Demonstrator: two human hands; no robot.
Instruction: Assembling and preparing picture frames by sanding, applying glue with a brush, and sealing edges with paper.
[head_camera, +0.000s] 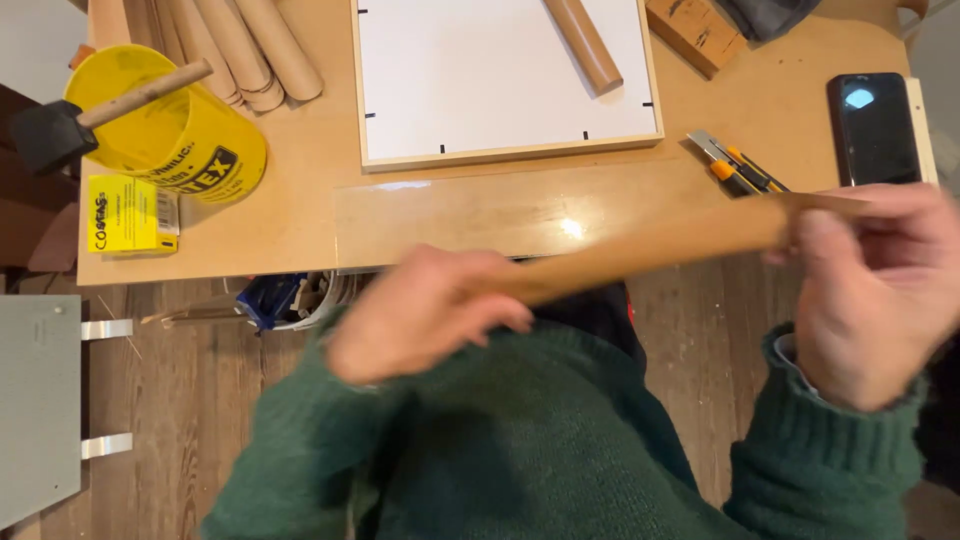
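Now wood strip (650, 248) spans left hand (425, 310), right hand (875, 295)

A wooden bench (300, 215) carries a white panel in a pale wood frame (500, 75), with a cardboard tube (585, 45) lying on it. Left of it lie more tubes (250, 50), a tipped yellow tub (165, 130) holding a foam brush (60, 125), and a yellow box (125, 213). To the right rest utility knives (735, 165), a black phone (873, 127) and a wood block (695, 32).
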